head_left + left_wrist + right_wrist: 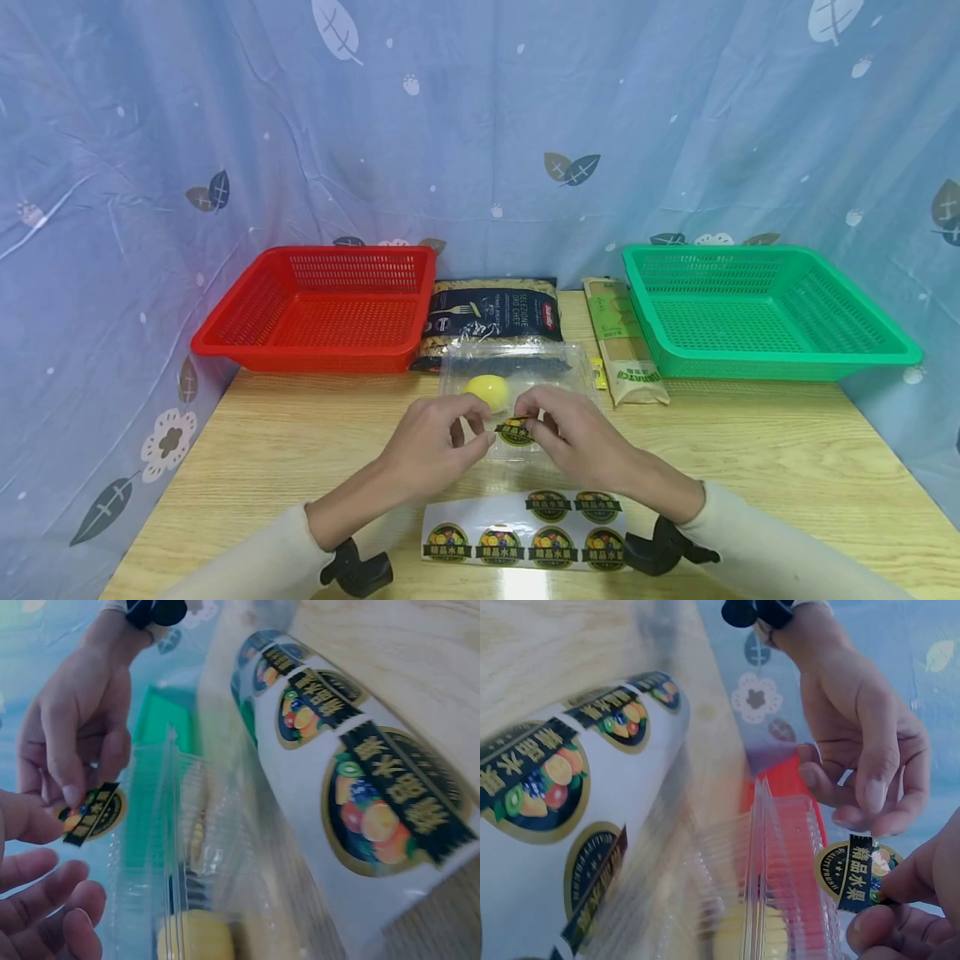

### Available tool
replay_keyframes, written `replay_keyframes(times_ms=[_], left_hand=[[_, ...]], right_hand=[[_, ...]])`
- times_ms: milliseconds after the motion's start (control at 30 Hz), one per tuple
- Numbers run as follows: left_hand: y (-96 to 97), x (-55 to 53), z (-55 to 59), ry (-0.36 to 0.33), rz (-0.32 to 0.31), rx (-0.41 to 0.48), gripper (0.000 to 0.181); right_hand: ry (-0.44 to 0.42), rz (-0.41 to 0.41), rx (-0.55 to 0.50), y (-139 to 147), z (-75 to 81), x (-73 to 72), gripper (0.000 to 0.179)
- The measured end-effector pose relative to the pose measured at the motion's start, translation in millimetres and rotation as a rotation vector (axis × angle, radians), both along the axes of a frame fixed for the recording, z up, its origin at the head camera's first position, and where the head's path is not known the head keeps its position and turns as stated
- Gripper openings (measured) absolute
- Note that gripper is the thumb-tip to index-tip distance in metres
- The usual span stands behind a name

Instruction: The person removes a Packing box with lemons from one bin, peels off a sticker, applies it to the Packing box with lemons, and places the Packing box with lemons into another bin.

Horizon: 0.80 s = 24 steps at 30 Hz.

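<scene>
My right hand (pixel 566 433) pinches a round black-and-gold fruit sticker (pixel 513 431) between thumb and fingers, its printed band showing in the right wrist view. At the sticker's opposite edge is my left hand (pixel 438 442), fingers loosely bent with a gap between thumb and index finger. The left fingertips come right up to the label (pixel 96 814) in the left wrist view. Beneath both hands lies a clear plastic clamshell box (pixel 517 358), its lid raised at the far side. A yellow lemon-like fruit (pixel 487 392) sits inside it.
A white sheet of matching stickers (pixel 517 508) lies at the near side. Behind the box is a bag of penne pasta (pixel 491 312); right of it stand a long paper-and-plastic packet (pixel 622 342) and a small yellow packet (pixel 598 372). Baskets flank them: red (pixel 315 362) left, green (pixel 780 367) right.
</scene>
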<state>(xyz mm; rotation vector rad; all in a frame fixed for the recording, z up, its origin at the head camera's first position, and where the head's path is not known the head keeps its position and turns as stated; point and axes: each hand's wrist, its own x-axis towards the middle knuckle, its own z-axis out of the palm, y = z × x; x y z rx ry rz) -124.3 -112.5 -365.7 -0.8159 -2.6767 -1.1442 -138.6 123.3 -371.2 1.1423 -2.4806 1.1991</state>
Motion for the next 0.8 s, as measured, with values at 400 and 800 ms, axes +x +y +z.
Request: replay_keyframes(times_ms=[400, 800], left_hand=[[16.2, -21.7, -3.3, -0.043, -0.015, 0.194, 0.009], [24.4, -47.2, -1.7, 0.013, 0.086, 0.16, 0.01]], right_hand=[[-0.095, -0.056, -0.043, 4.7, 4.5, -16.7, 0.019], [-0.24, -0.094, -0.066, 5.6, 8.4, -42.4, 0.017]])
